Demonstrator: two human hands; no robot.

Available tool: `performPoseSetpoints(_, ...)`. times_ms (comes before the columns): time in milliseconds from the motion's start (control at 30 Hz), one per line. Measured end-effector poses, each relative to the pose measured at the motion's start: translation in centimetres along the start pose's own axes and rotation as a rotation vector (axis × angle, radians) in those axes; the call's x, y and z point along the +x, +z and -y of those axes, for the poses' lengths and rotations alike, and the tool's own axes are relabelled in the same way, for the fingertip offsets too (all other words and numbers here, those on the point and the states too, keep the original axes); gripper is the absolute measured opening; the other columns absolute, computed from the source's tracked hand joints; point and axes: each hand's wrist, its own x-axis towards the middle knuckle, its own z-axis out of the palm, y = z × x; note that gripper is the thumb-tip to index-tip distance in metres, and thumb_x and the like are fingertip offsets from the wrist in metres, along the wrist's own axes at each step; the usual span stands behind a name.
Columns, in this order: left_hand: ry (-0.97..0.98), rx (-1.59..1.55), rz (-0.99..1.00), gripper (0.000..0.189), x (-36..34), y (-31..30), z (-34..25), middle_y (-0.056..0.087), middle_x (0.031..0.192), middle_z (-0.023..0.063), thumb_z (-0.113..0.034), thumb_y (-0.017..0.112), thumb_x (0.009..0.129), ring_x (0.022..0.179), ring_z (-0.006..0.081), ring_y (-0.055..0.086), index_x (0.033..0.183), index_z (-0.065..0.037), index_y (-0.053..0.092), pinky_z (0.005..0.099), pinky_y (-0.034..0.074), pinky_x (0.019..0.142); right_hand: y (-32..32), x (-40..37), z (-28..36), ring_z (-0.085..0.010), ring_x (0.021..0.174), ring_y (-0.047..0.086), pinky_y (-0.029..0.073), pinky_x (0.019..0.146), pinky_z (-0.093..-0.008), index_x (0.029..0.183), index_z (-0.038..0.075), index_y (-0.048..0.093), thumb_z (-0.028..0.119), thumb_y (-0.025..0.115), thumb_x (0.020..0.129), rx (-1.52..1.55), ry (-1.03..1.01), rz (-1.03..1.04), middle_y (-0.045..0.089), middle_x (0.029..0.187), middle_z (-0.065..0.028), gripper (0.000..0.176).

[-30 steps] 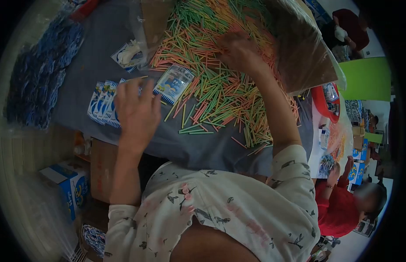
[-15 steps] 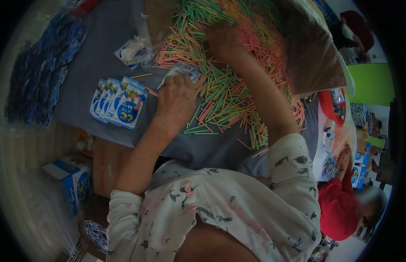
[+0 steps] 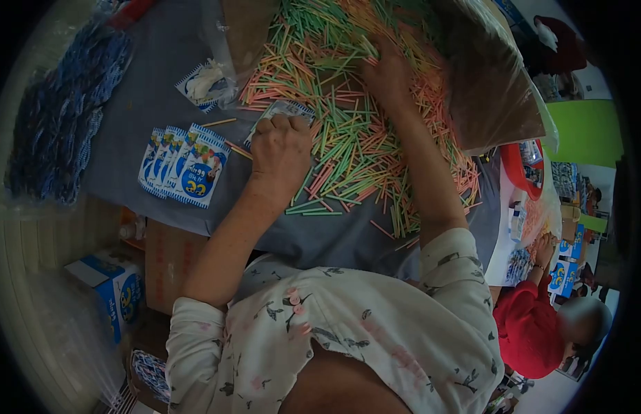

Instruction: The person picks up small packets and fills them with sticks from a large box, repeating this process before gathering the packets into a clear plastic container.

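Moved: my left hand (image 3: 282,148) has left the fan of blue packets (image 3: 186,165) and now sits on the single packet (image 3: 287,110) at the edge of the heap. My right hand (image 3: 389,72) has slid to the right, deeper into the coloured sticks (image 3: 348,145).
Left hand: curled almost to a fist, with the fingers folded down on the packet's near edge. Only its far corner shows past my knuckles.
Right hand: palm down on the heap, fingertips buried among the sticks. I cannot tell how far open it is, or whether it has hold of any.
Packet: flat on the grey desk (image 3: 320,238), its far end lapping the fringe of the sticks, long axis slanting up and to the right.
Key relation: the sticks touch the packet just beyond it and to its right. My right hand is in among them, my left on the packet, and the two are apart.
Around: a torn packet (image 3: 200,83) up-left, a lined cardboard box (image 3: 486,83) behind the heap, and a co-worker in red (image 3: 527,331) at the lower right.
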Motion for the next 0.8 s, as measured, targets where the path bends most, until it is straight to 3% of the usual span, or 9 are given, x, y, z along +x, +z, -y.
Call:
performPoseSetpoints(67,0.024,0.036,-0.011,0.014,-0.2,0.2,0.8,0.061,0.081,0.0175,-0.008,0.064,0.072,0.076,0.0303,0.063,0.082,0.003,0.06,0.035,0.057,0.058,-0.1,0.2,-0.1,-0.0411,0.073,0.065,0.052,0.067,-0.0479,0.102,0.003,0.061,0.028,0.07,0.083,0.129,0.077,-0.001,0.067,0.078,-0.02,0.032)
performPoseSetpoints(167,0.032,-0.094,-0.133,0.011,-0.5,0.3,2.1,0.06,0.081,0.0156,-0.006,0.063,0.073,0.075,0.0301,0.061,0.079,0.003,0.06,0.0351,0.057,0.058,-1.5,0.8,-0.3,-0.0307,0.069,0.066,0.05,0.063,-0.0415,0.091,0.004,0.064,0.034,0.07,0.086,0.589,0.459,0.287,0.065,0.074,-0.0116,0.032)
performPoseSetpoints(267,0.136,-0.052,-0.201,0.006,-1.2,0.1,2.2,0.058,0.081,0.0138,-0.004,0.061,0.072,0.076,0.029,0.059,0.074,0.001,0.058,0.0343,0.056,0.058,-0.1,0.1,-0.5,-0.0189,0.07,0.065,0.05,0.063,-0.0353,0.084,0.004,0.065,0.041,0.068,0.089,0.536,0.42,0.353,0.06,0.068,-0.0029,0.038)
performPoseSetpoints(300,0.149,-0.058,-0.201,0.006,-1.4,0.3,2.1,0.058,0.079,0.0132,-0.003,0.06,0.07,0.076,0.0283,0.058,0.072,0.001,0.057,0.0342,0.056,0.057,2.1,-1.0,-1.8,-0.0149,0.069,0.062,0.049,0.064,-0.0336,0.086,0.005,0.066,0.042,0.066,0.091,0.394,0.086,0.164,0.057,0.067,-0.0015,0.037)
performPoseSetpoints(367,0.15,-0.058,-0.214,0.005,-1.3,0.4,2.4,0.057,0.078,0.0125,-0.003,0.06,0.068,0.076,0.0276,0.058,0.07,0.0,0.056,0.0341,0.056,0.057,2.5,-0.7,-2.2,-0.0109,0.068,0.059,0.047,0.064,-0.0319,0.088,0.006,0.067,0.043,0.064,0.092,0.246,-0.261,-0.026,0.054,0.066,0.0,0.037)
performPoseSetpoints(433,0.185,-0.138,-0.245,0.006,-1.8,0.5,2.8,0.056,0.075,0.0121,-0.002,0.06,0.065,0.076,0.0278,0.057,0.068,0.0,0.056,0.0336,0.055,0.056,-0.7,-0.5,-0.7,-0.0124,0.068,0.054,0.046,0.066,-0.0337,0.097,0.008,0.068,0.038,0.063,0.094,0.592,0.349,0.432,0.055,0.069,-0.0007,0.031)
performPoseSetpoints(567,0.205,-0.144,-0.279,0.006,-2.2,0.7,3.1,0.055,0.074,0.0119,-0.002,0.06,0.064,0.075,0.028,0.057,0.067,-0.001,0.056,0.0341,0.055,0.055,-2.1,-0.1,2.3,-0.0124,0.065,0.049,0.042,0.062,-0.0351,0.1,0.004,0.067,0.034,0.062,0.095,0.81,0.271,0.145,0.053,0.068,-0.0004,0.03)
performPoseSetpoints(633,0.184,-0.162,-0.257,0.005,-2.3,0.3,2.8,0.056,0.076,0.0125,-0.002,0.06,0.065,0.077,0.0283,0.058,0.067,-0.001,0.056,0.0349,0.055,0.057,-1.3,0.0,0.8,-0.012,0.061,0.05,0.042,0.057,-0.0329,0.097,0.0,0.066,0.027,0.063,0.095,1.45,0.424,0.215,0.055,0.068,-0.0006,0.027)
performPoseSetpoints(800,0.115,-0.174,-0.232,0.003,-2.5,-0.1,2.4,0.057,0.078,0.0131,-0.002,0.062,0.068,0.079,0.029,0.058,0.07,-0.001,0.059,0.0362,0.055,0.06,-2.1,-0.7,2.1,-0.011,0.056,0.049,0.041,0.053,-0.0305,0.093,-0.002,0.065,0.02,0.068,0.092,1.314,0.571,0.073,0.056,0.066,-0.001,0.022)
